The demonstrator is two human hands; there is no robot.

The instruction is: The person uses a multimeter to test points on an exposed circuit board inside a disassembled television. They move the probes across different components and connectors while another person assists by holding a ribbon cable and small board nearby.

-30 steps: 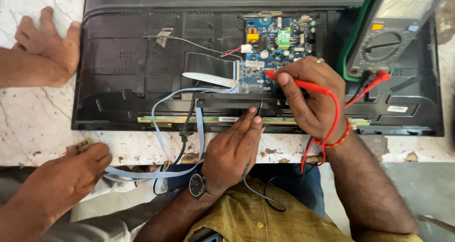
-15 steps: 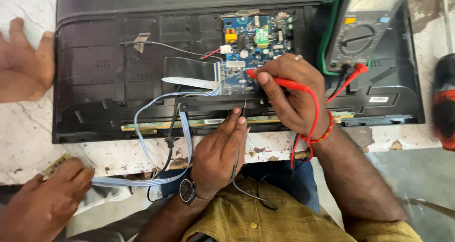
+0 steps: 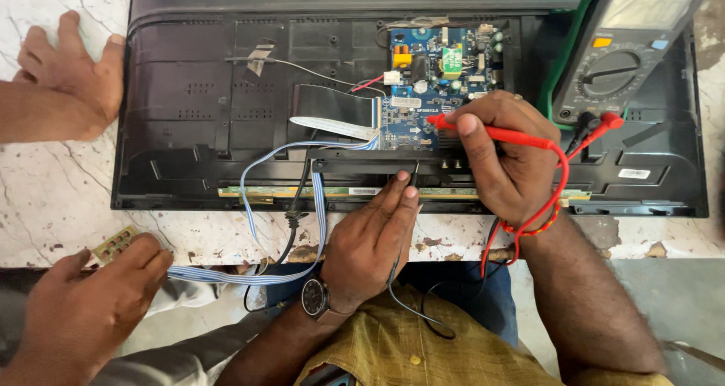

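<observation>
Left hand [image 3: 370, 242], watch at the wrist, pinching a black probe [image 3: 414, 176] upright at its fingertips, tip down on the black bar just beyond. Right hand [image 3: 506, 159] closed around a red probe [image 3: 498, 133], tip touching the blue circuit board [image 3: 438, 84] just left of the thumb. Farther out, past the right knuckles, a multimeter [image 3: 630, 46] resting on the opened television back [image 3: 196, 106]. Off to the left on the marble bench [image 3: 53, 205], another person's hands [image 3: 72, 72].

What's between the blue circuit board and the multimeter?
In the head view, the right hand holding the red probe lies between the board and the multimeter.
</observation>
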